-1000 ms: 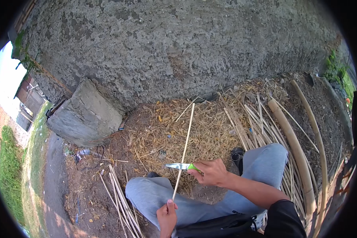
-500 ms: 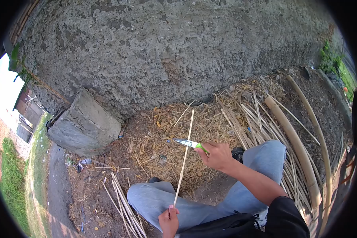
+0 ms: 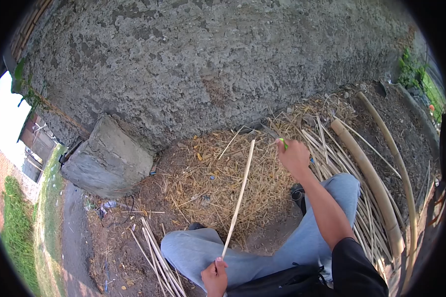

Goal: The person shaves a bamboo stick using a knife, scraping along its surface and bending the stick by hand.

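Note:
My left hand [image 3: 215, 278] grips the lower end of a thin bamboo strip [image 3: 240, 200], which slants upward and away over the ground. Out beyond my right knee, my right hand [image 3: 295, 157] is closed around the green handle of a knife [image 3: 284, 143]. The knife's blade points up and left, near the strip's far end but apart from it. Part of the handle is hidden by my fingers.
Bamboo shavings and straw [image 3: 208, 183] cover the ground ahead. Several cut strips [image 3: 156, 257] lie left of my knee, with a bigger pile [image 3: 327, 158] and thick bamboo poles [image 3: 369, 173] at right. A concrete block [image 3: 111, 158] stands against the rough wall [image 3: 223, 64].
My right hand with the knife has moved up and right, away from the strip's middle to past its far end. The strip now leans slightly more to the right.

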`<state>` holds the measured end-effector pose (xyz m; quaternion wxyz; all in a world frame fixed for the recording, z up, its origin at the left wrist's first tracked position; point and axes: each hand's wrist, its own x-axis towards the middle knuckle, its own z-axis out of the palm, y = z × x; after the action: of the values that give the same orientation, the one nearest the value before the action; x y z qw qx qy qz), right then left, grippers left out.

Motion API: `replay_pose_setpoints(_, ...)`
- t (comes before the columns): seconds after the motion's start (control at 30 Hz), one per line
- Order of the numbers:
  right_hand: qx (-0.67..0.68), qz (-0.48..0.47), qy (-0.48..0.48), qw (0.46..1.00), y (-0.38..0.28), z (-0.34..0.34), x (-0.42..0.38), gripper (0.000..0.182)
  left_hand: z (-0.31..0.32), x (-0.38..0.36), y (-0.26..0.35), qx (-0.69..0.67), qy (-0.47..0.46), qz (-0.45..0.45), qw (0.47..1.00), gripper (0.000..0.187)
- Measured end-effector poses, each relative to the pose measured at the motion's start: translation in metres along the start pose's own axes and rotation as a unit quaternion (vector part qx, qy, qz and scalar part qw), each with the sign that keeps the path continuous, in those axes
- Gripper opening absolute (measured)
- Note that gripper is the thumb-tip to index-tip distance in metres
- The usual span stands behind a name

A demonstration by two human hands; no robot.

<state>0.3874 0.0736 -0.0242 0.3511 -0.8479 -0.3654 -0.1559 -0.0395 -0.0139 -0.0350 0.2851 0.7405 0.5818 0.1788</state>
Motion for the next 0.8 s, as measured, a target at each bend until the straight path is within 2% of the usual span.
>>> replay_pose_setpoints(0.03,0.001,-0.004,0.004,1.000,-0.006,-0.007,0.002,0.042,-0.002,0.002,0.004,-0.004,0.004,0.002,1.000,0.037)
replay_pose_setpoints(0.1,0.051,-0.002,-0.072,0.996,-0.021,-0.033,-0.010,0.040,-0.007,0.000,0.013,-0.040,0.001,-0.043,0.998,0.035)
replay_pose_setpoints(0.13,0.048,-0.005,-0.074,0.996,-0.024,-0.037,-0.017,0.040,-0.004,0.001,0.013,-0.043,0.001,-0.046,0.998,0.035)
replay_pose_setpoints(0.2,0.150,-0.040,-0.094,0.983,-0.031,-0.043,-0.036,0.034,-0.002,0.001,0.012,-0.045,0.005,-0.035,0.998,0.035)
replay_pose_setpoints(0.23,0.149,-0.041,-0.094,0.983,-0.037,-0.047,-0.047,0.034,-0.003,0.002,0.014,-0.047,0.005,-0.035,0.998,0.035)
replay_pose_setpoints(0.3,0.237,-0.065,-0.073,0.967,-0.048,-0.054,-0.069,0.027,-0.004,0.002,0.017,-0.118,0.035,-0.048,0.991,0.035)
replay_pose_setpoints(0.43,0.258,-0.104,-0.095,0.956,-0.057,-0.054,-0.091,0.024,0.003,0.005,0.008,-0.115,0.049,-0.023,0.992,0.035)
replay_pose_setpoints(0.5,0.299,-0.209,-0.080,0.928,-0.060,-0.048,-0.098,0.024,0.001,0.005,0.011,-0.114,0.022,-0.039,0.992,0.035)
replay_pose_setpoints(0.67,0.219,-0.284,-0.147,0.922,-0.063,-0.056,-0.107,0.024,0.004,0.007,0.009,-0.121,0.042,-0.007,0.992,0.032)
replay_pose_setpoints(0.73,0.215,-0.281,-0.079,0.932,-0.063,-0.056,-0.098,0.023,0.005,0.005,0.007,-0.108,0.046,-0.004,0.993,0.031)
replay_pose_setpoints(0.77,0.214,-0.281,-0.077,0.933,-0.062,-0.056,-0.089,0.023,0.006,0.003,0.008,-0.110,0.069,0.021,0.991,0.030)
replay_pose_setpoints(0.8,0.197,-0.239,-0.059,0.949,-0.059,-0.057,-0.079,0.024,0.007,0.001,0.007,-0.113,0.090,0.045,0.988,0.029)
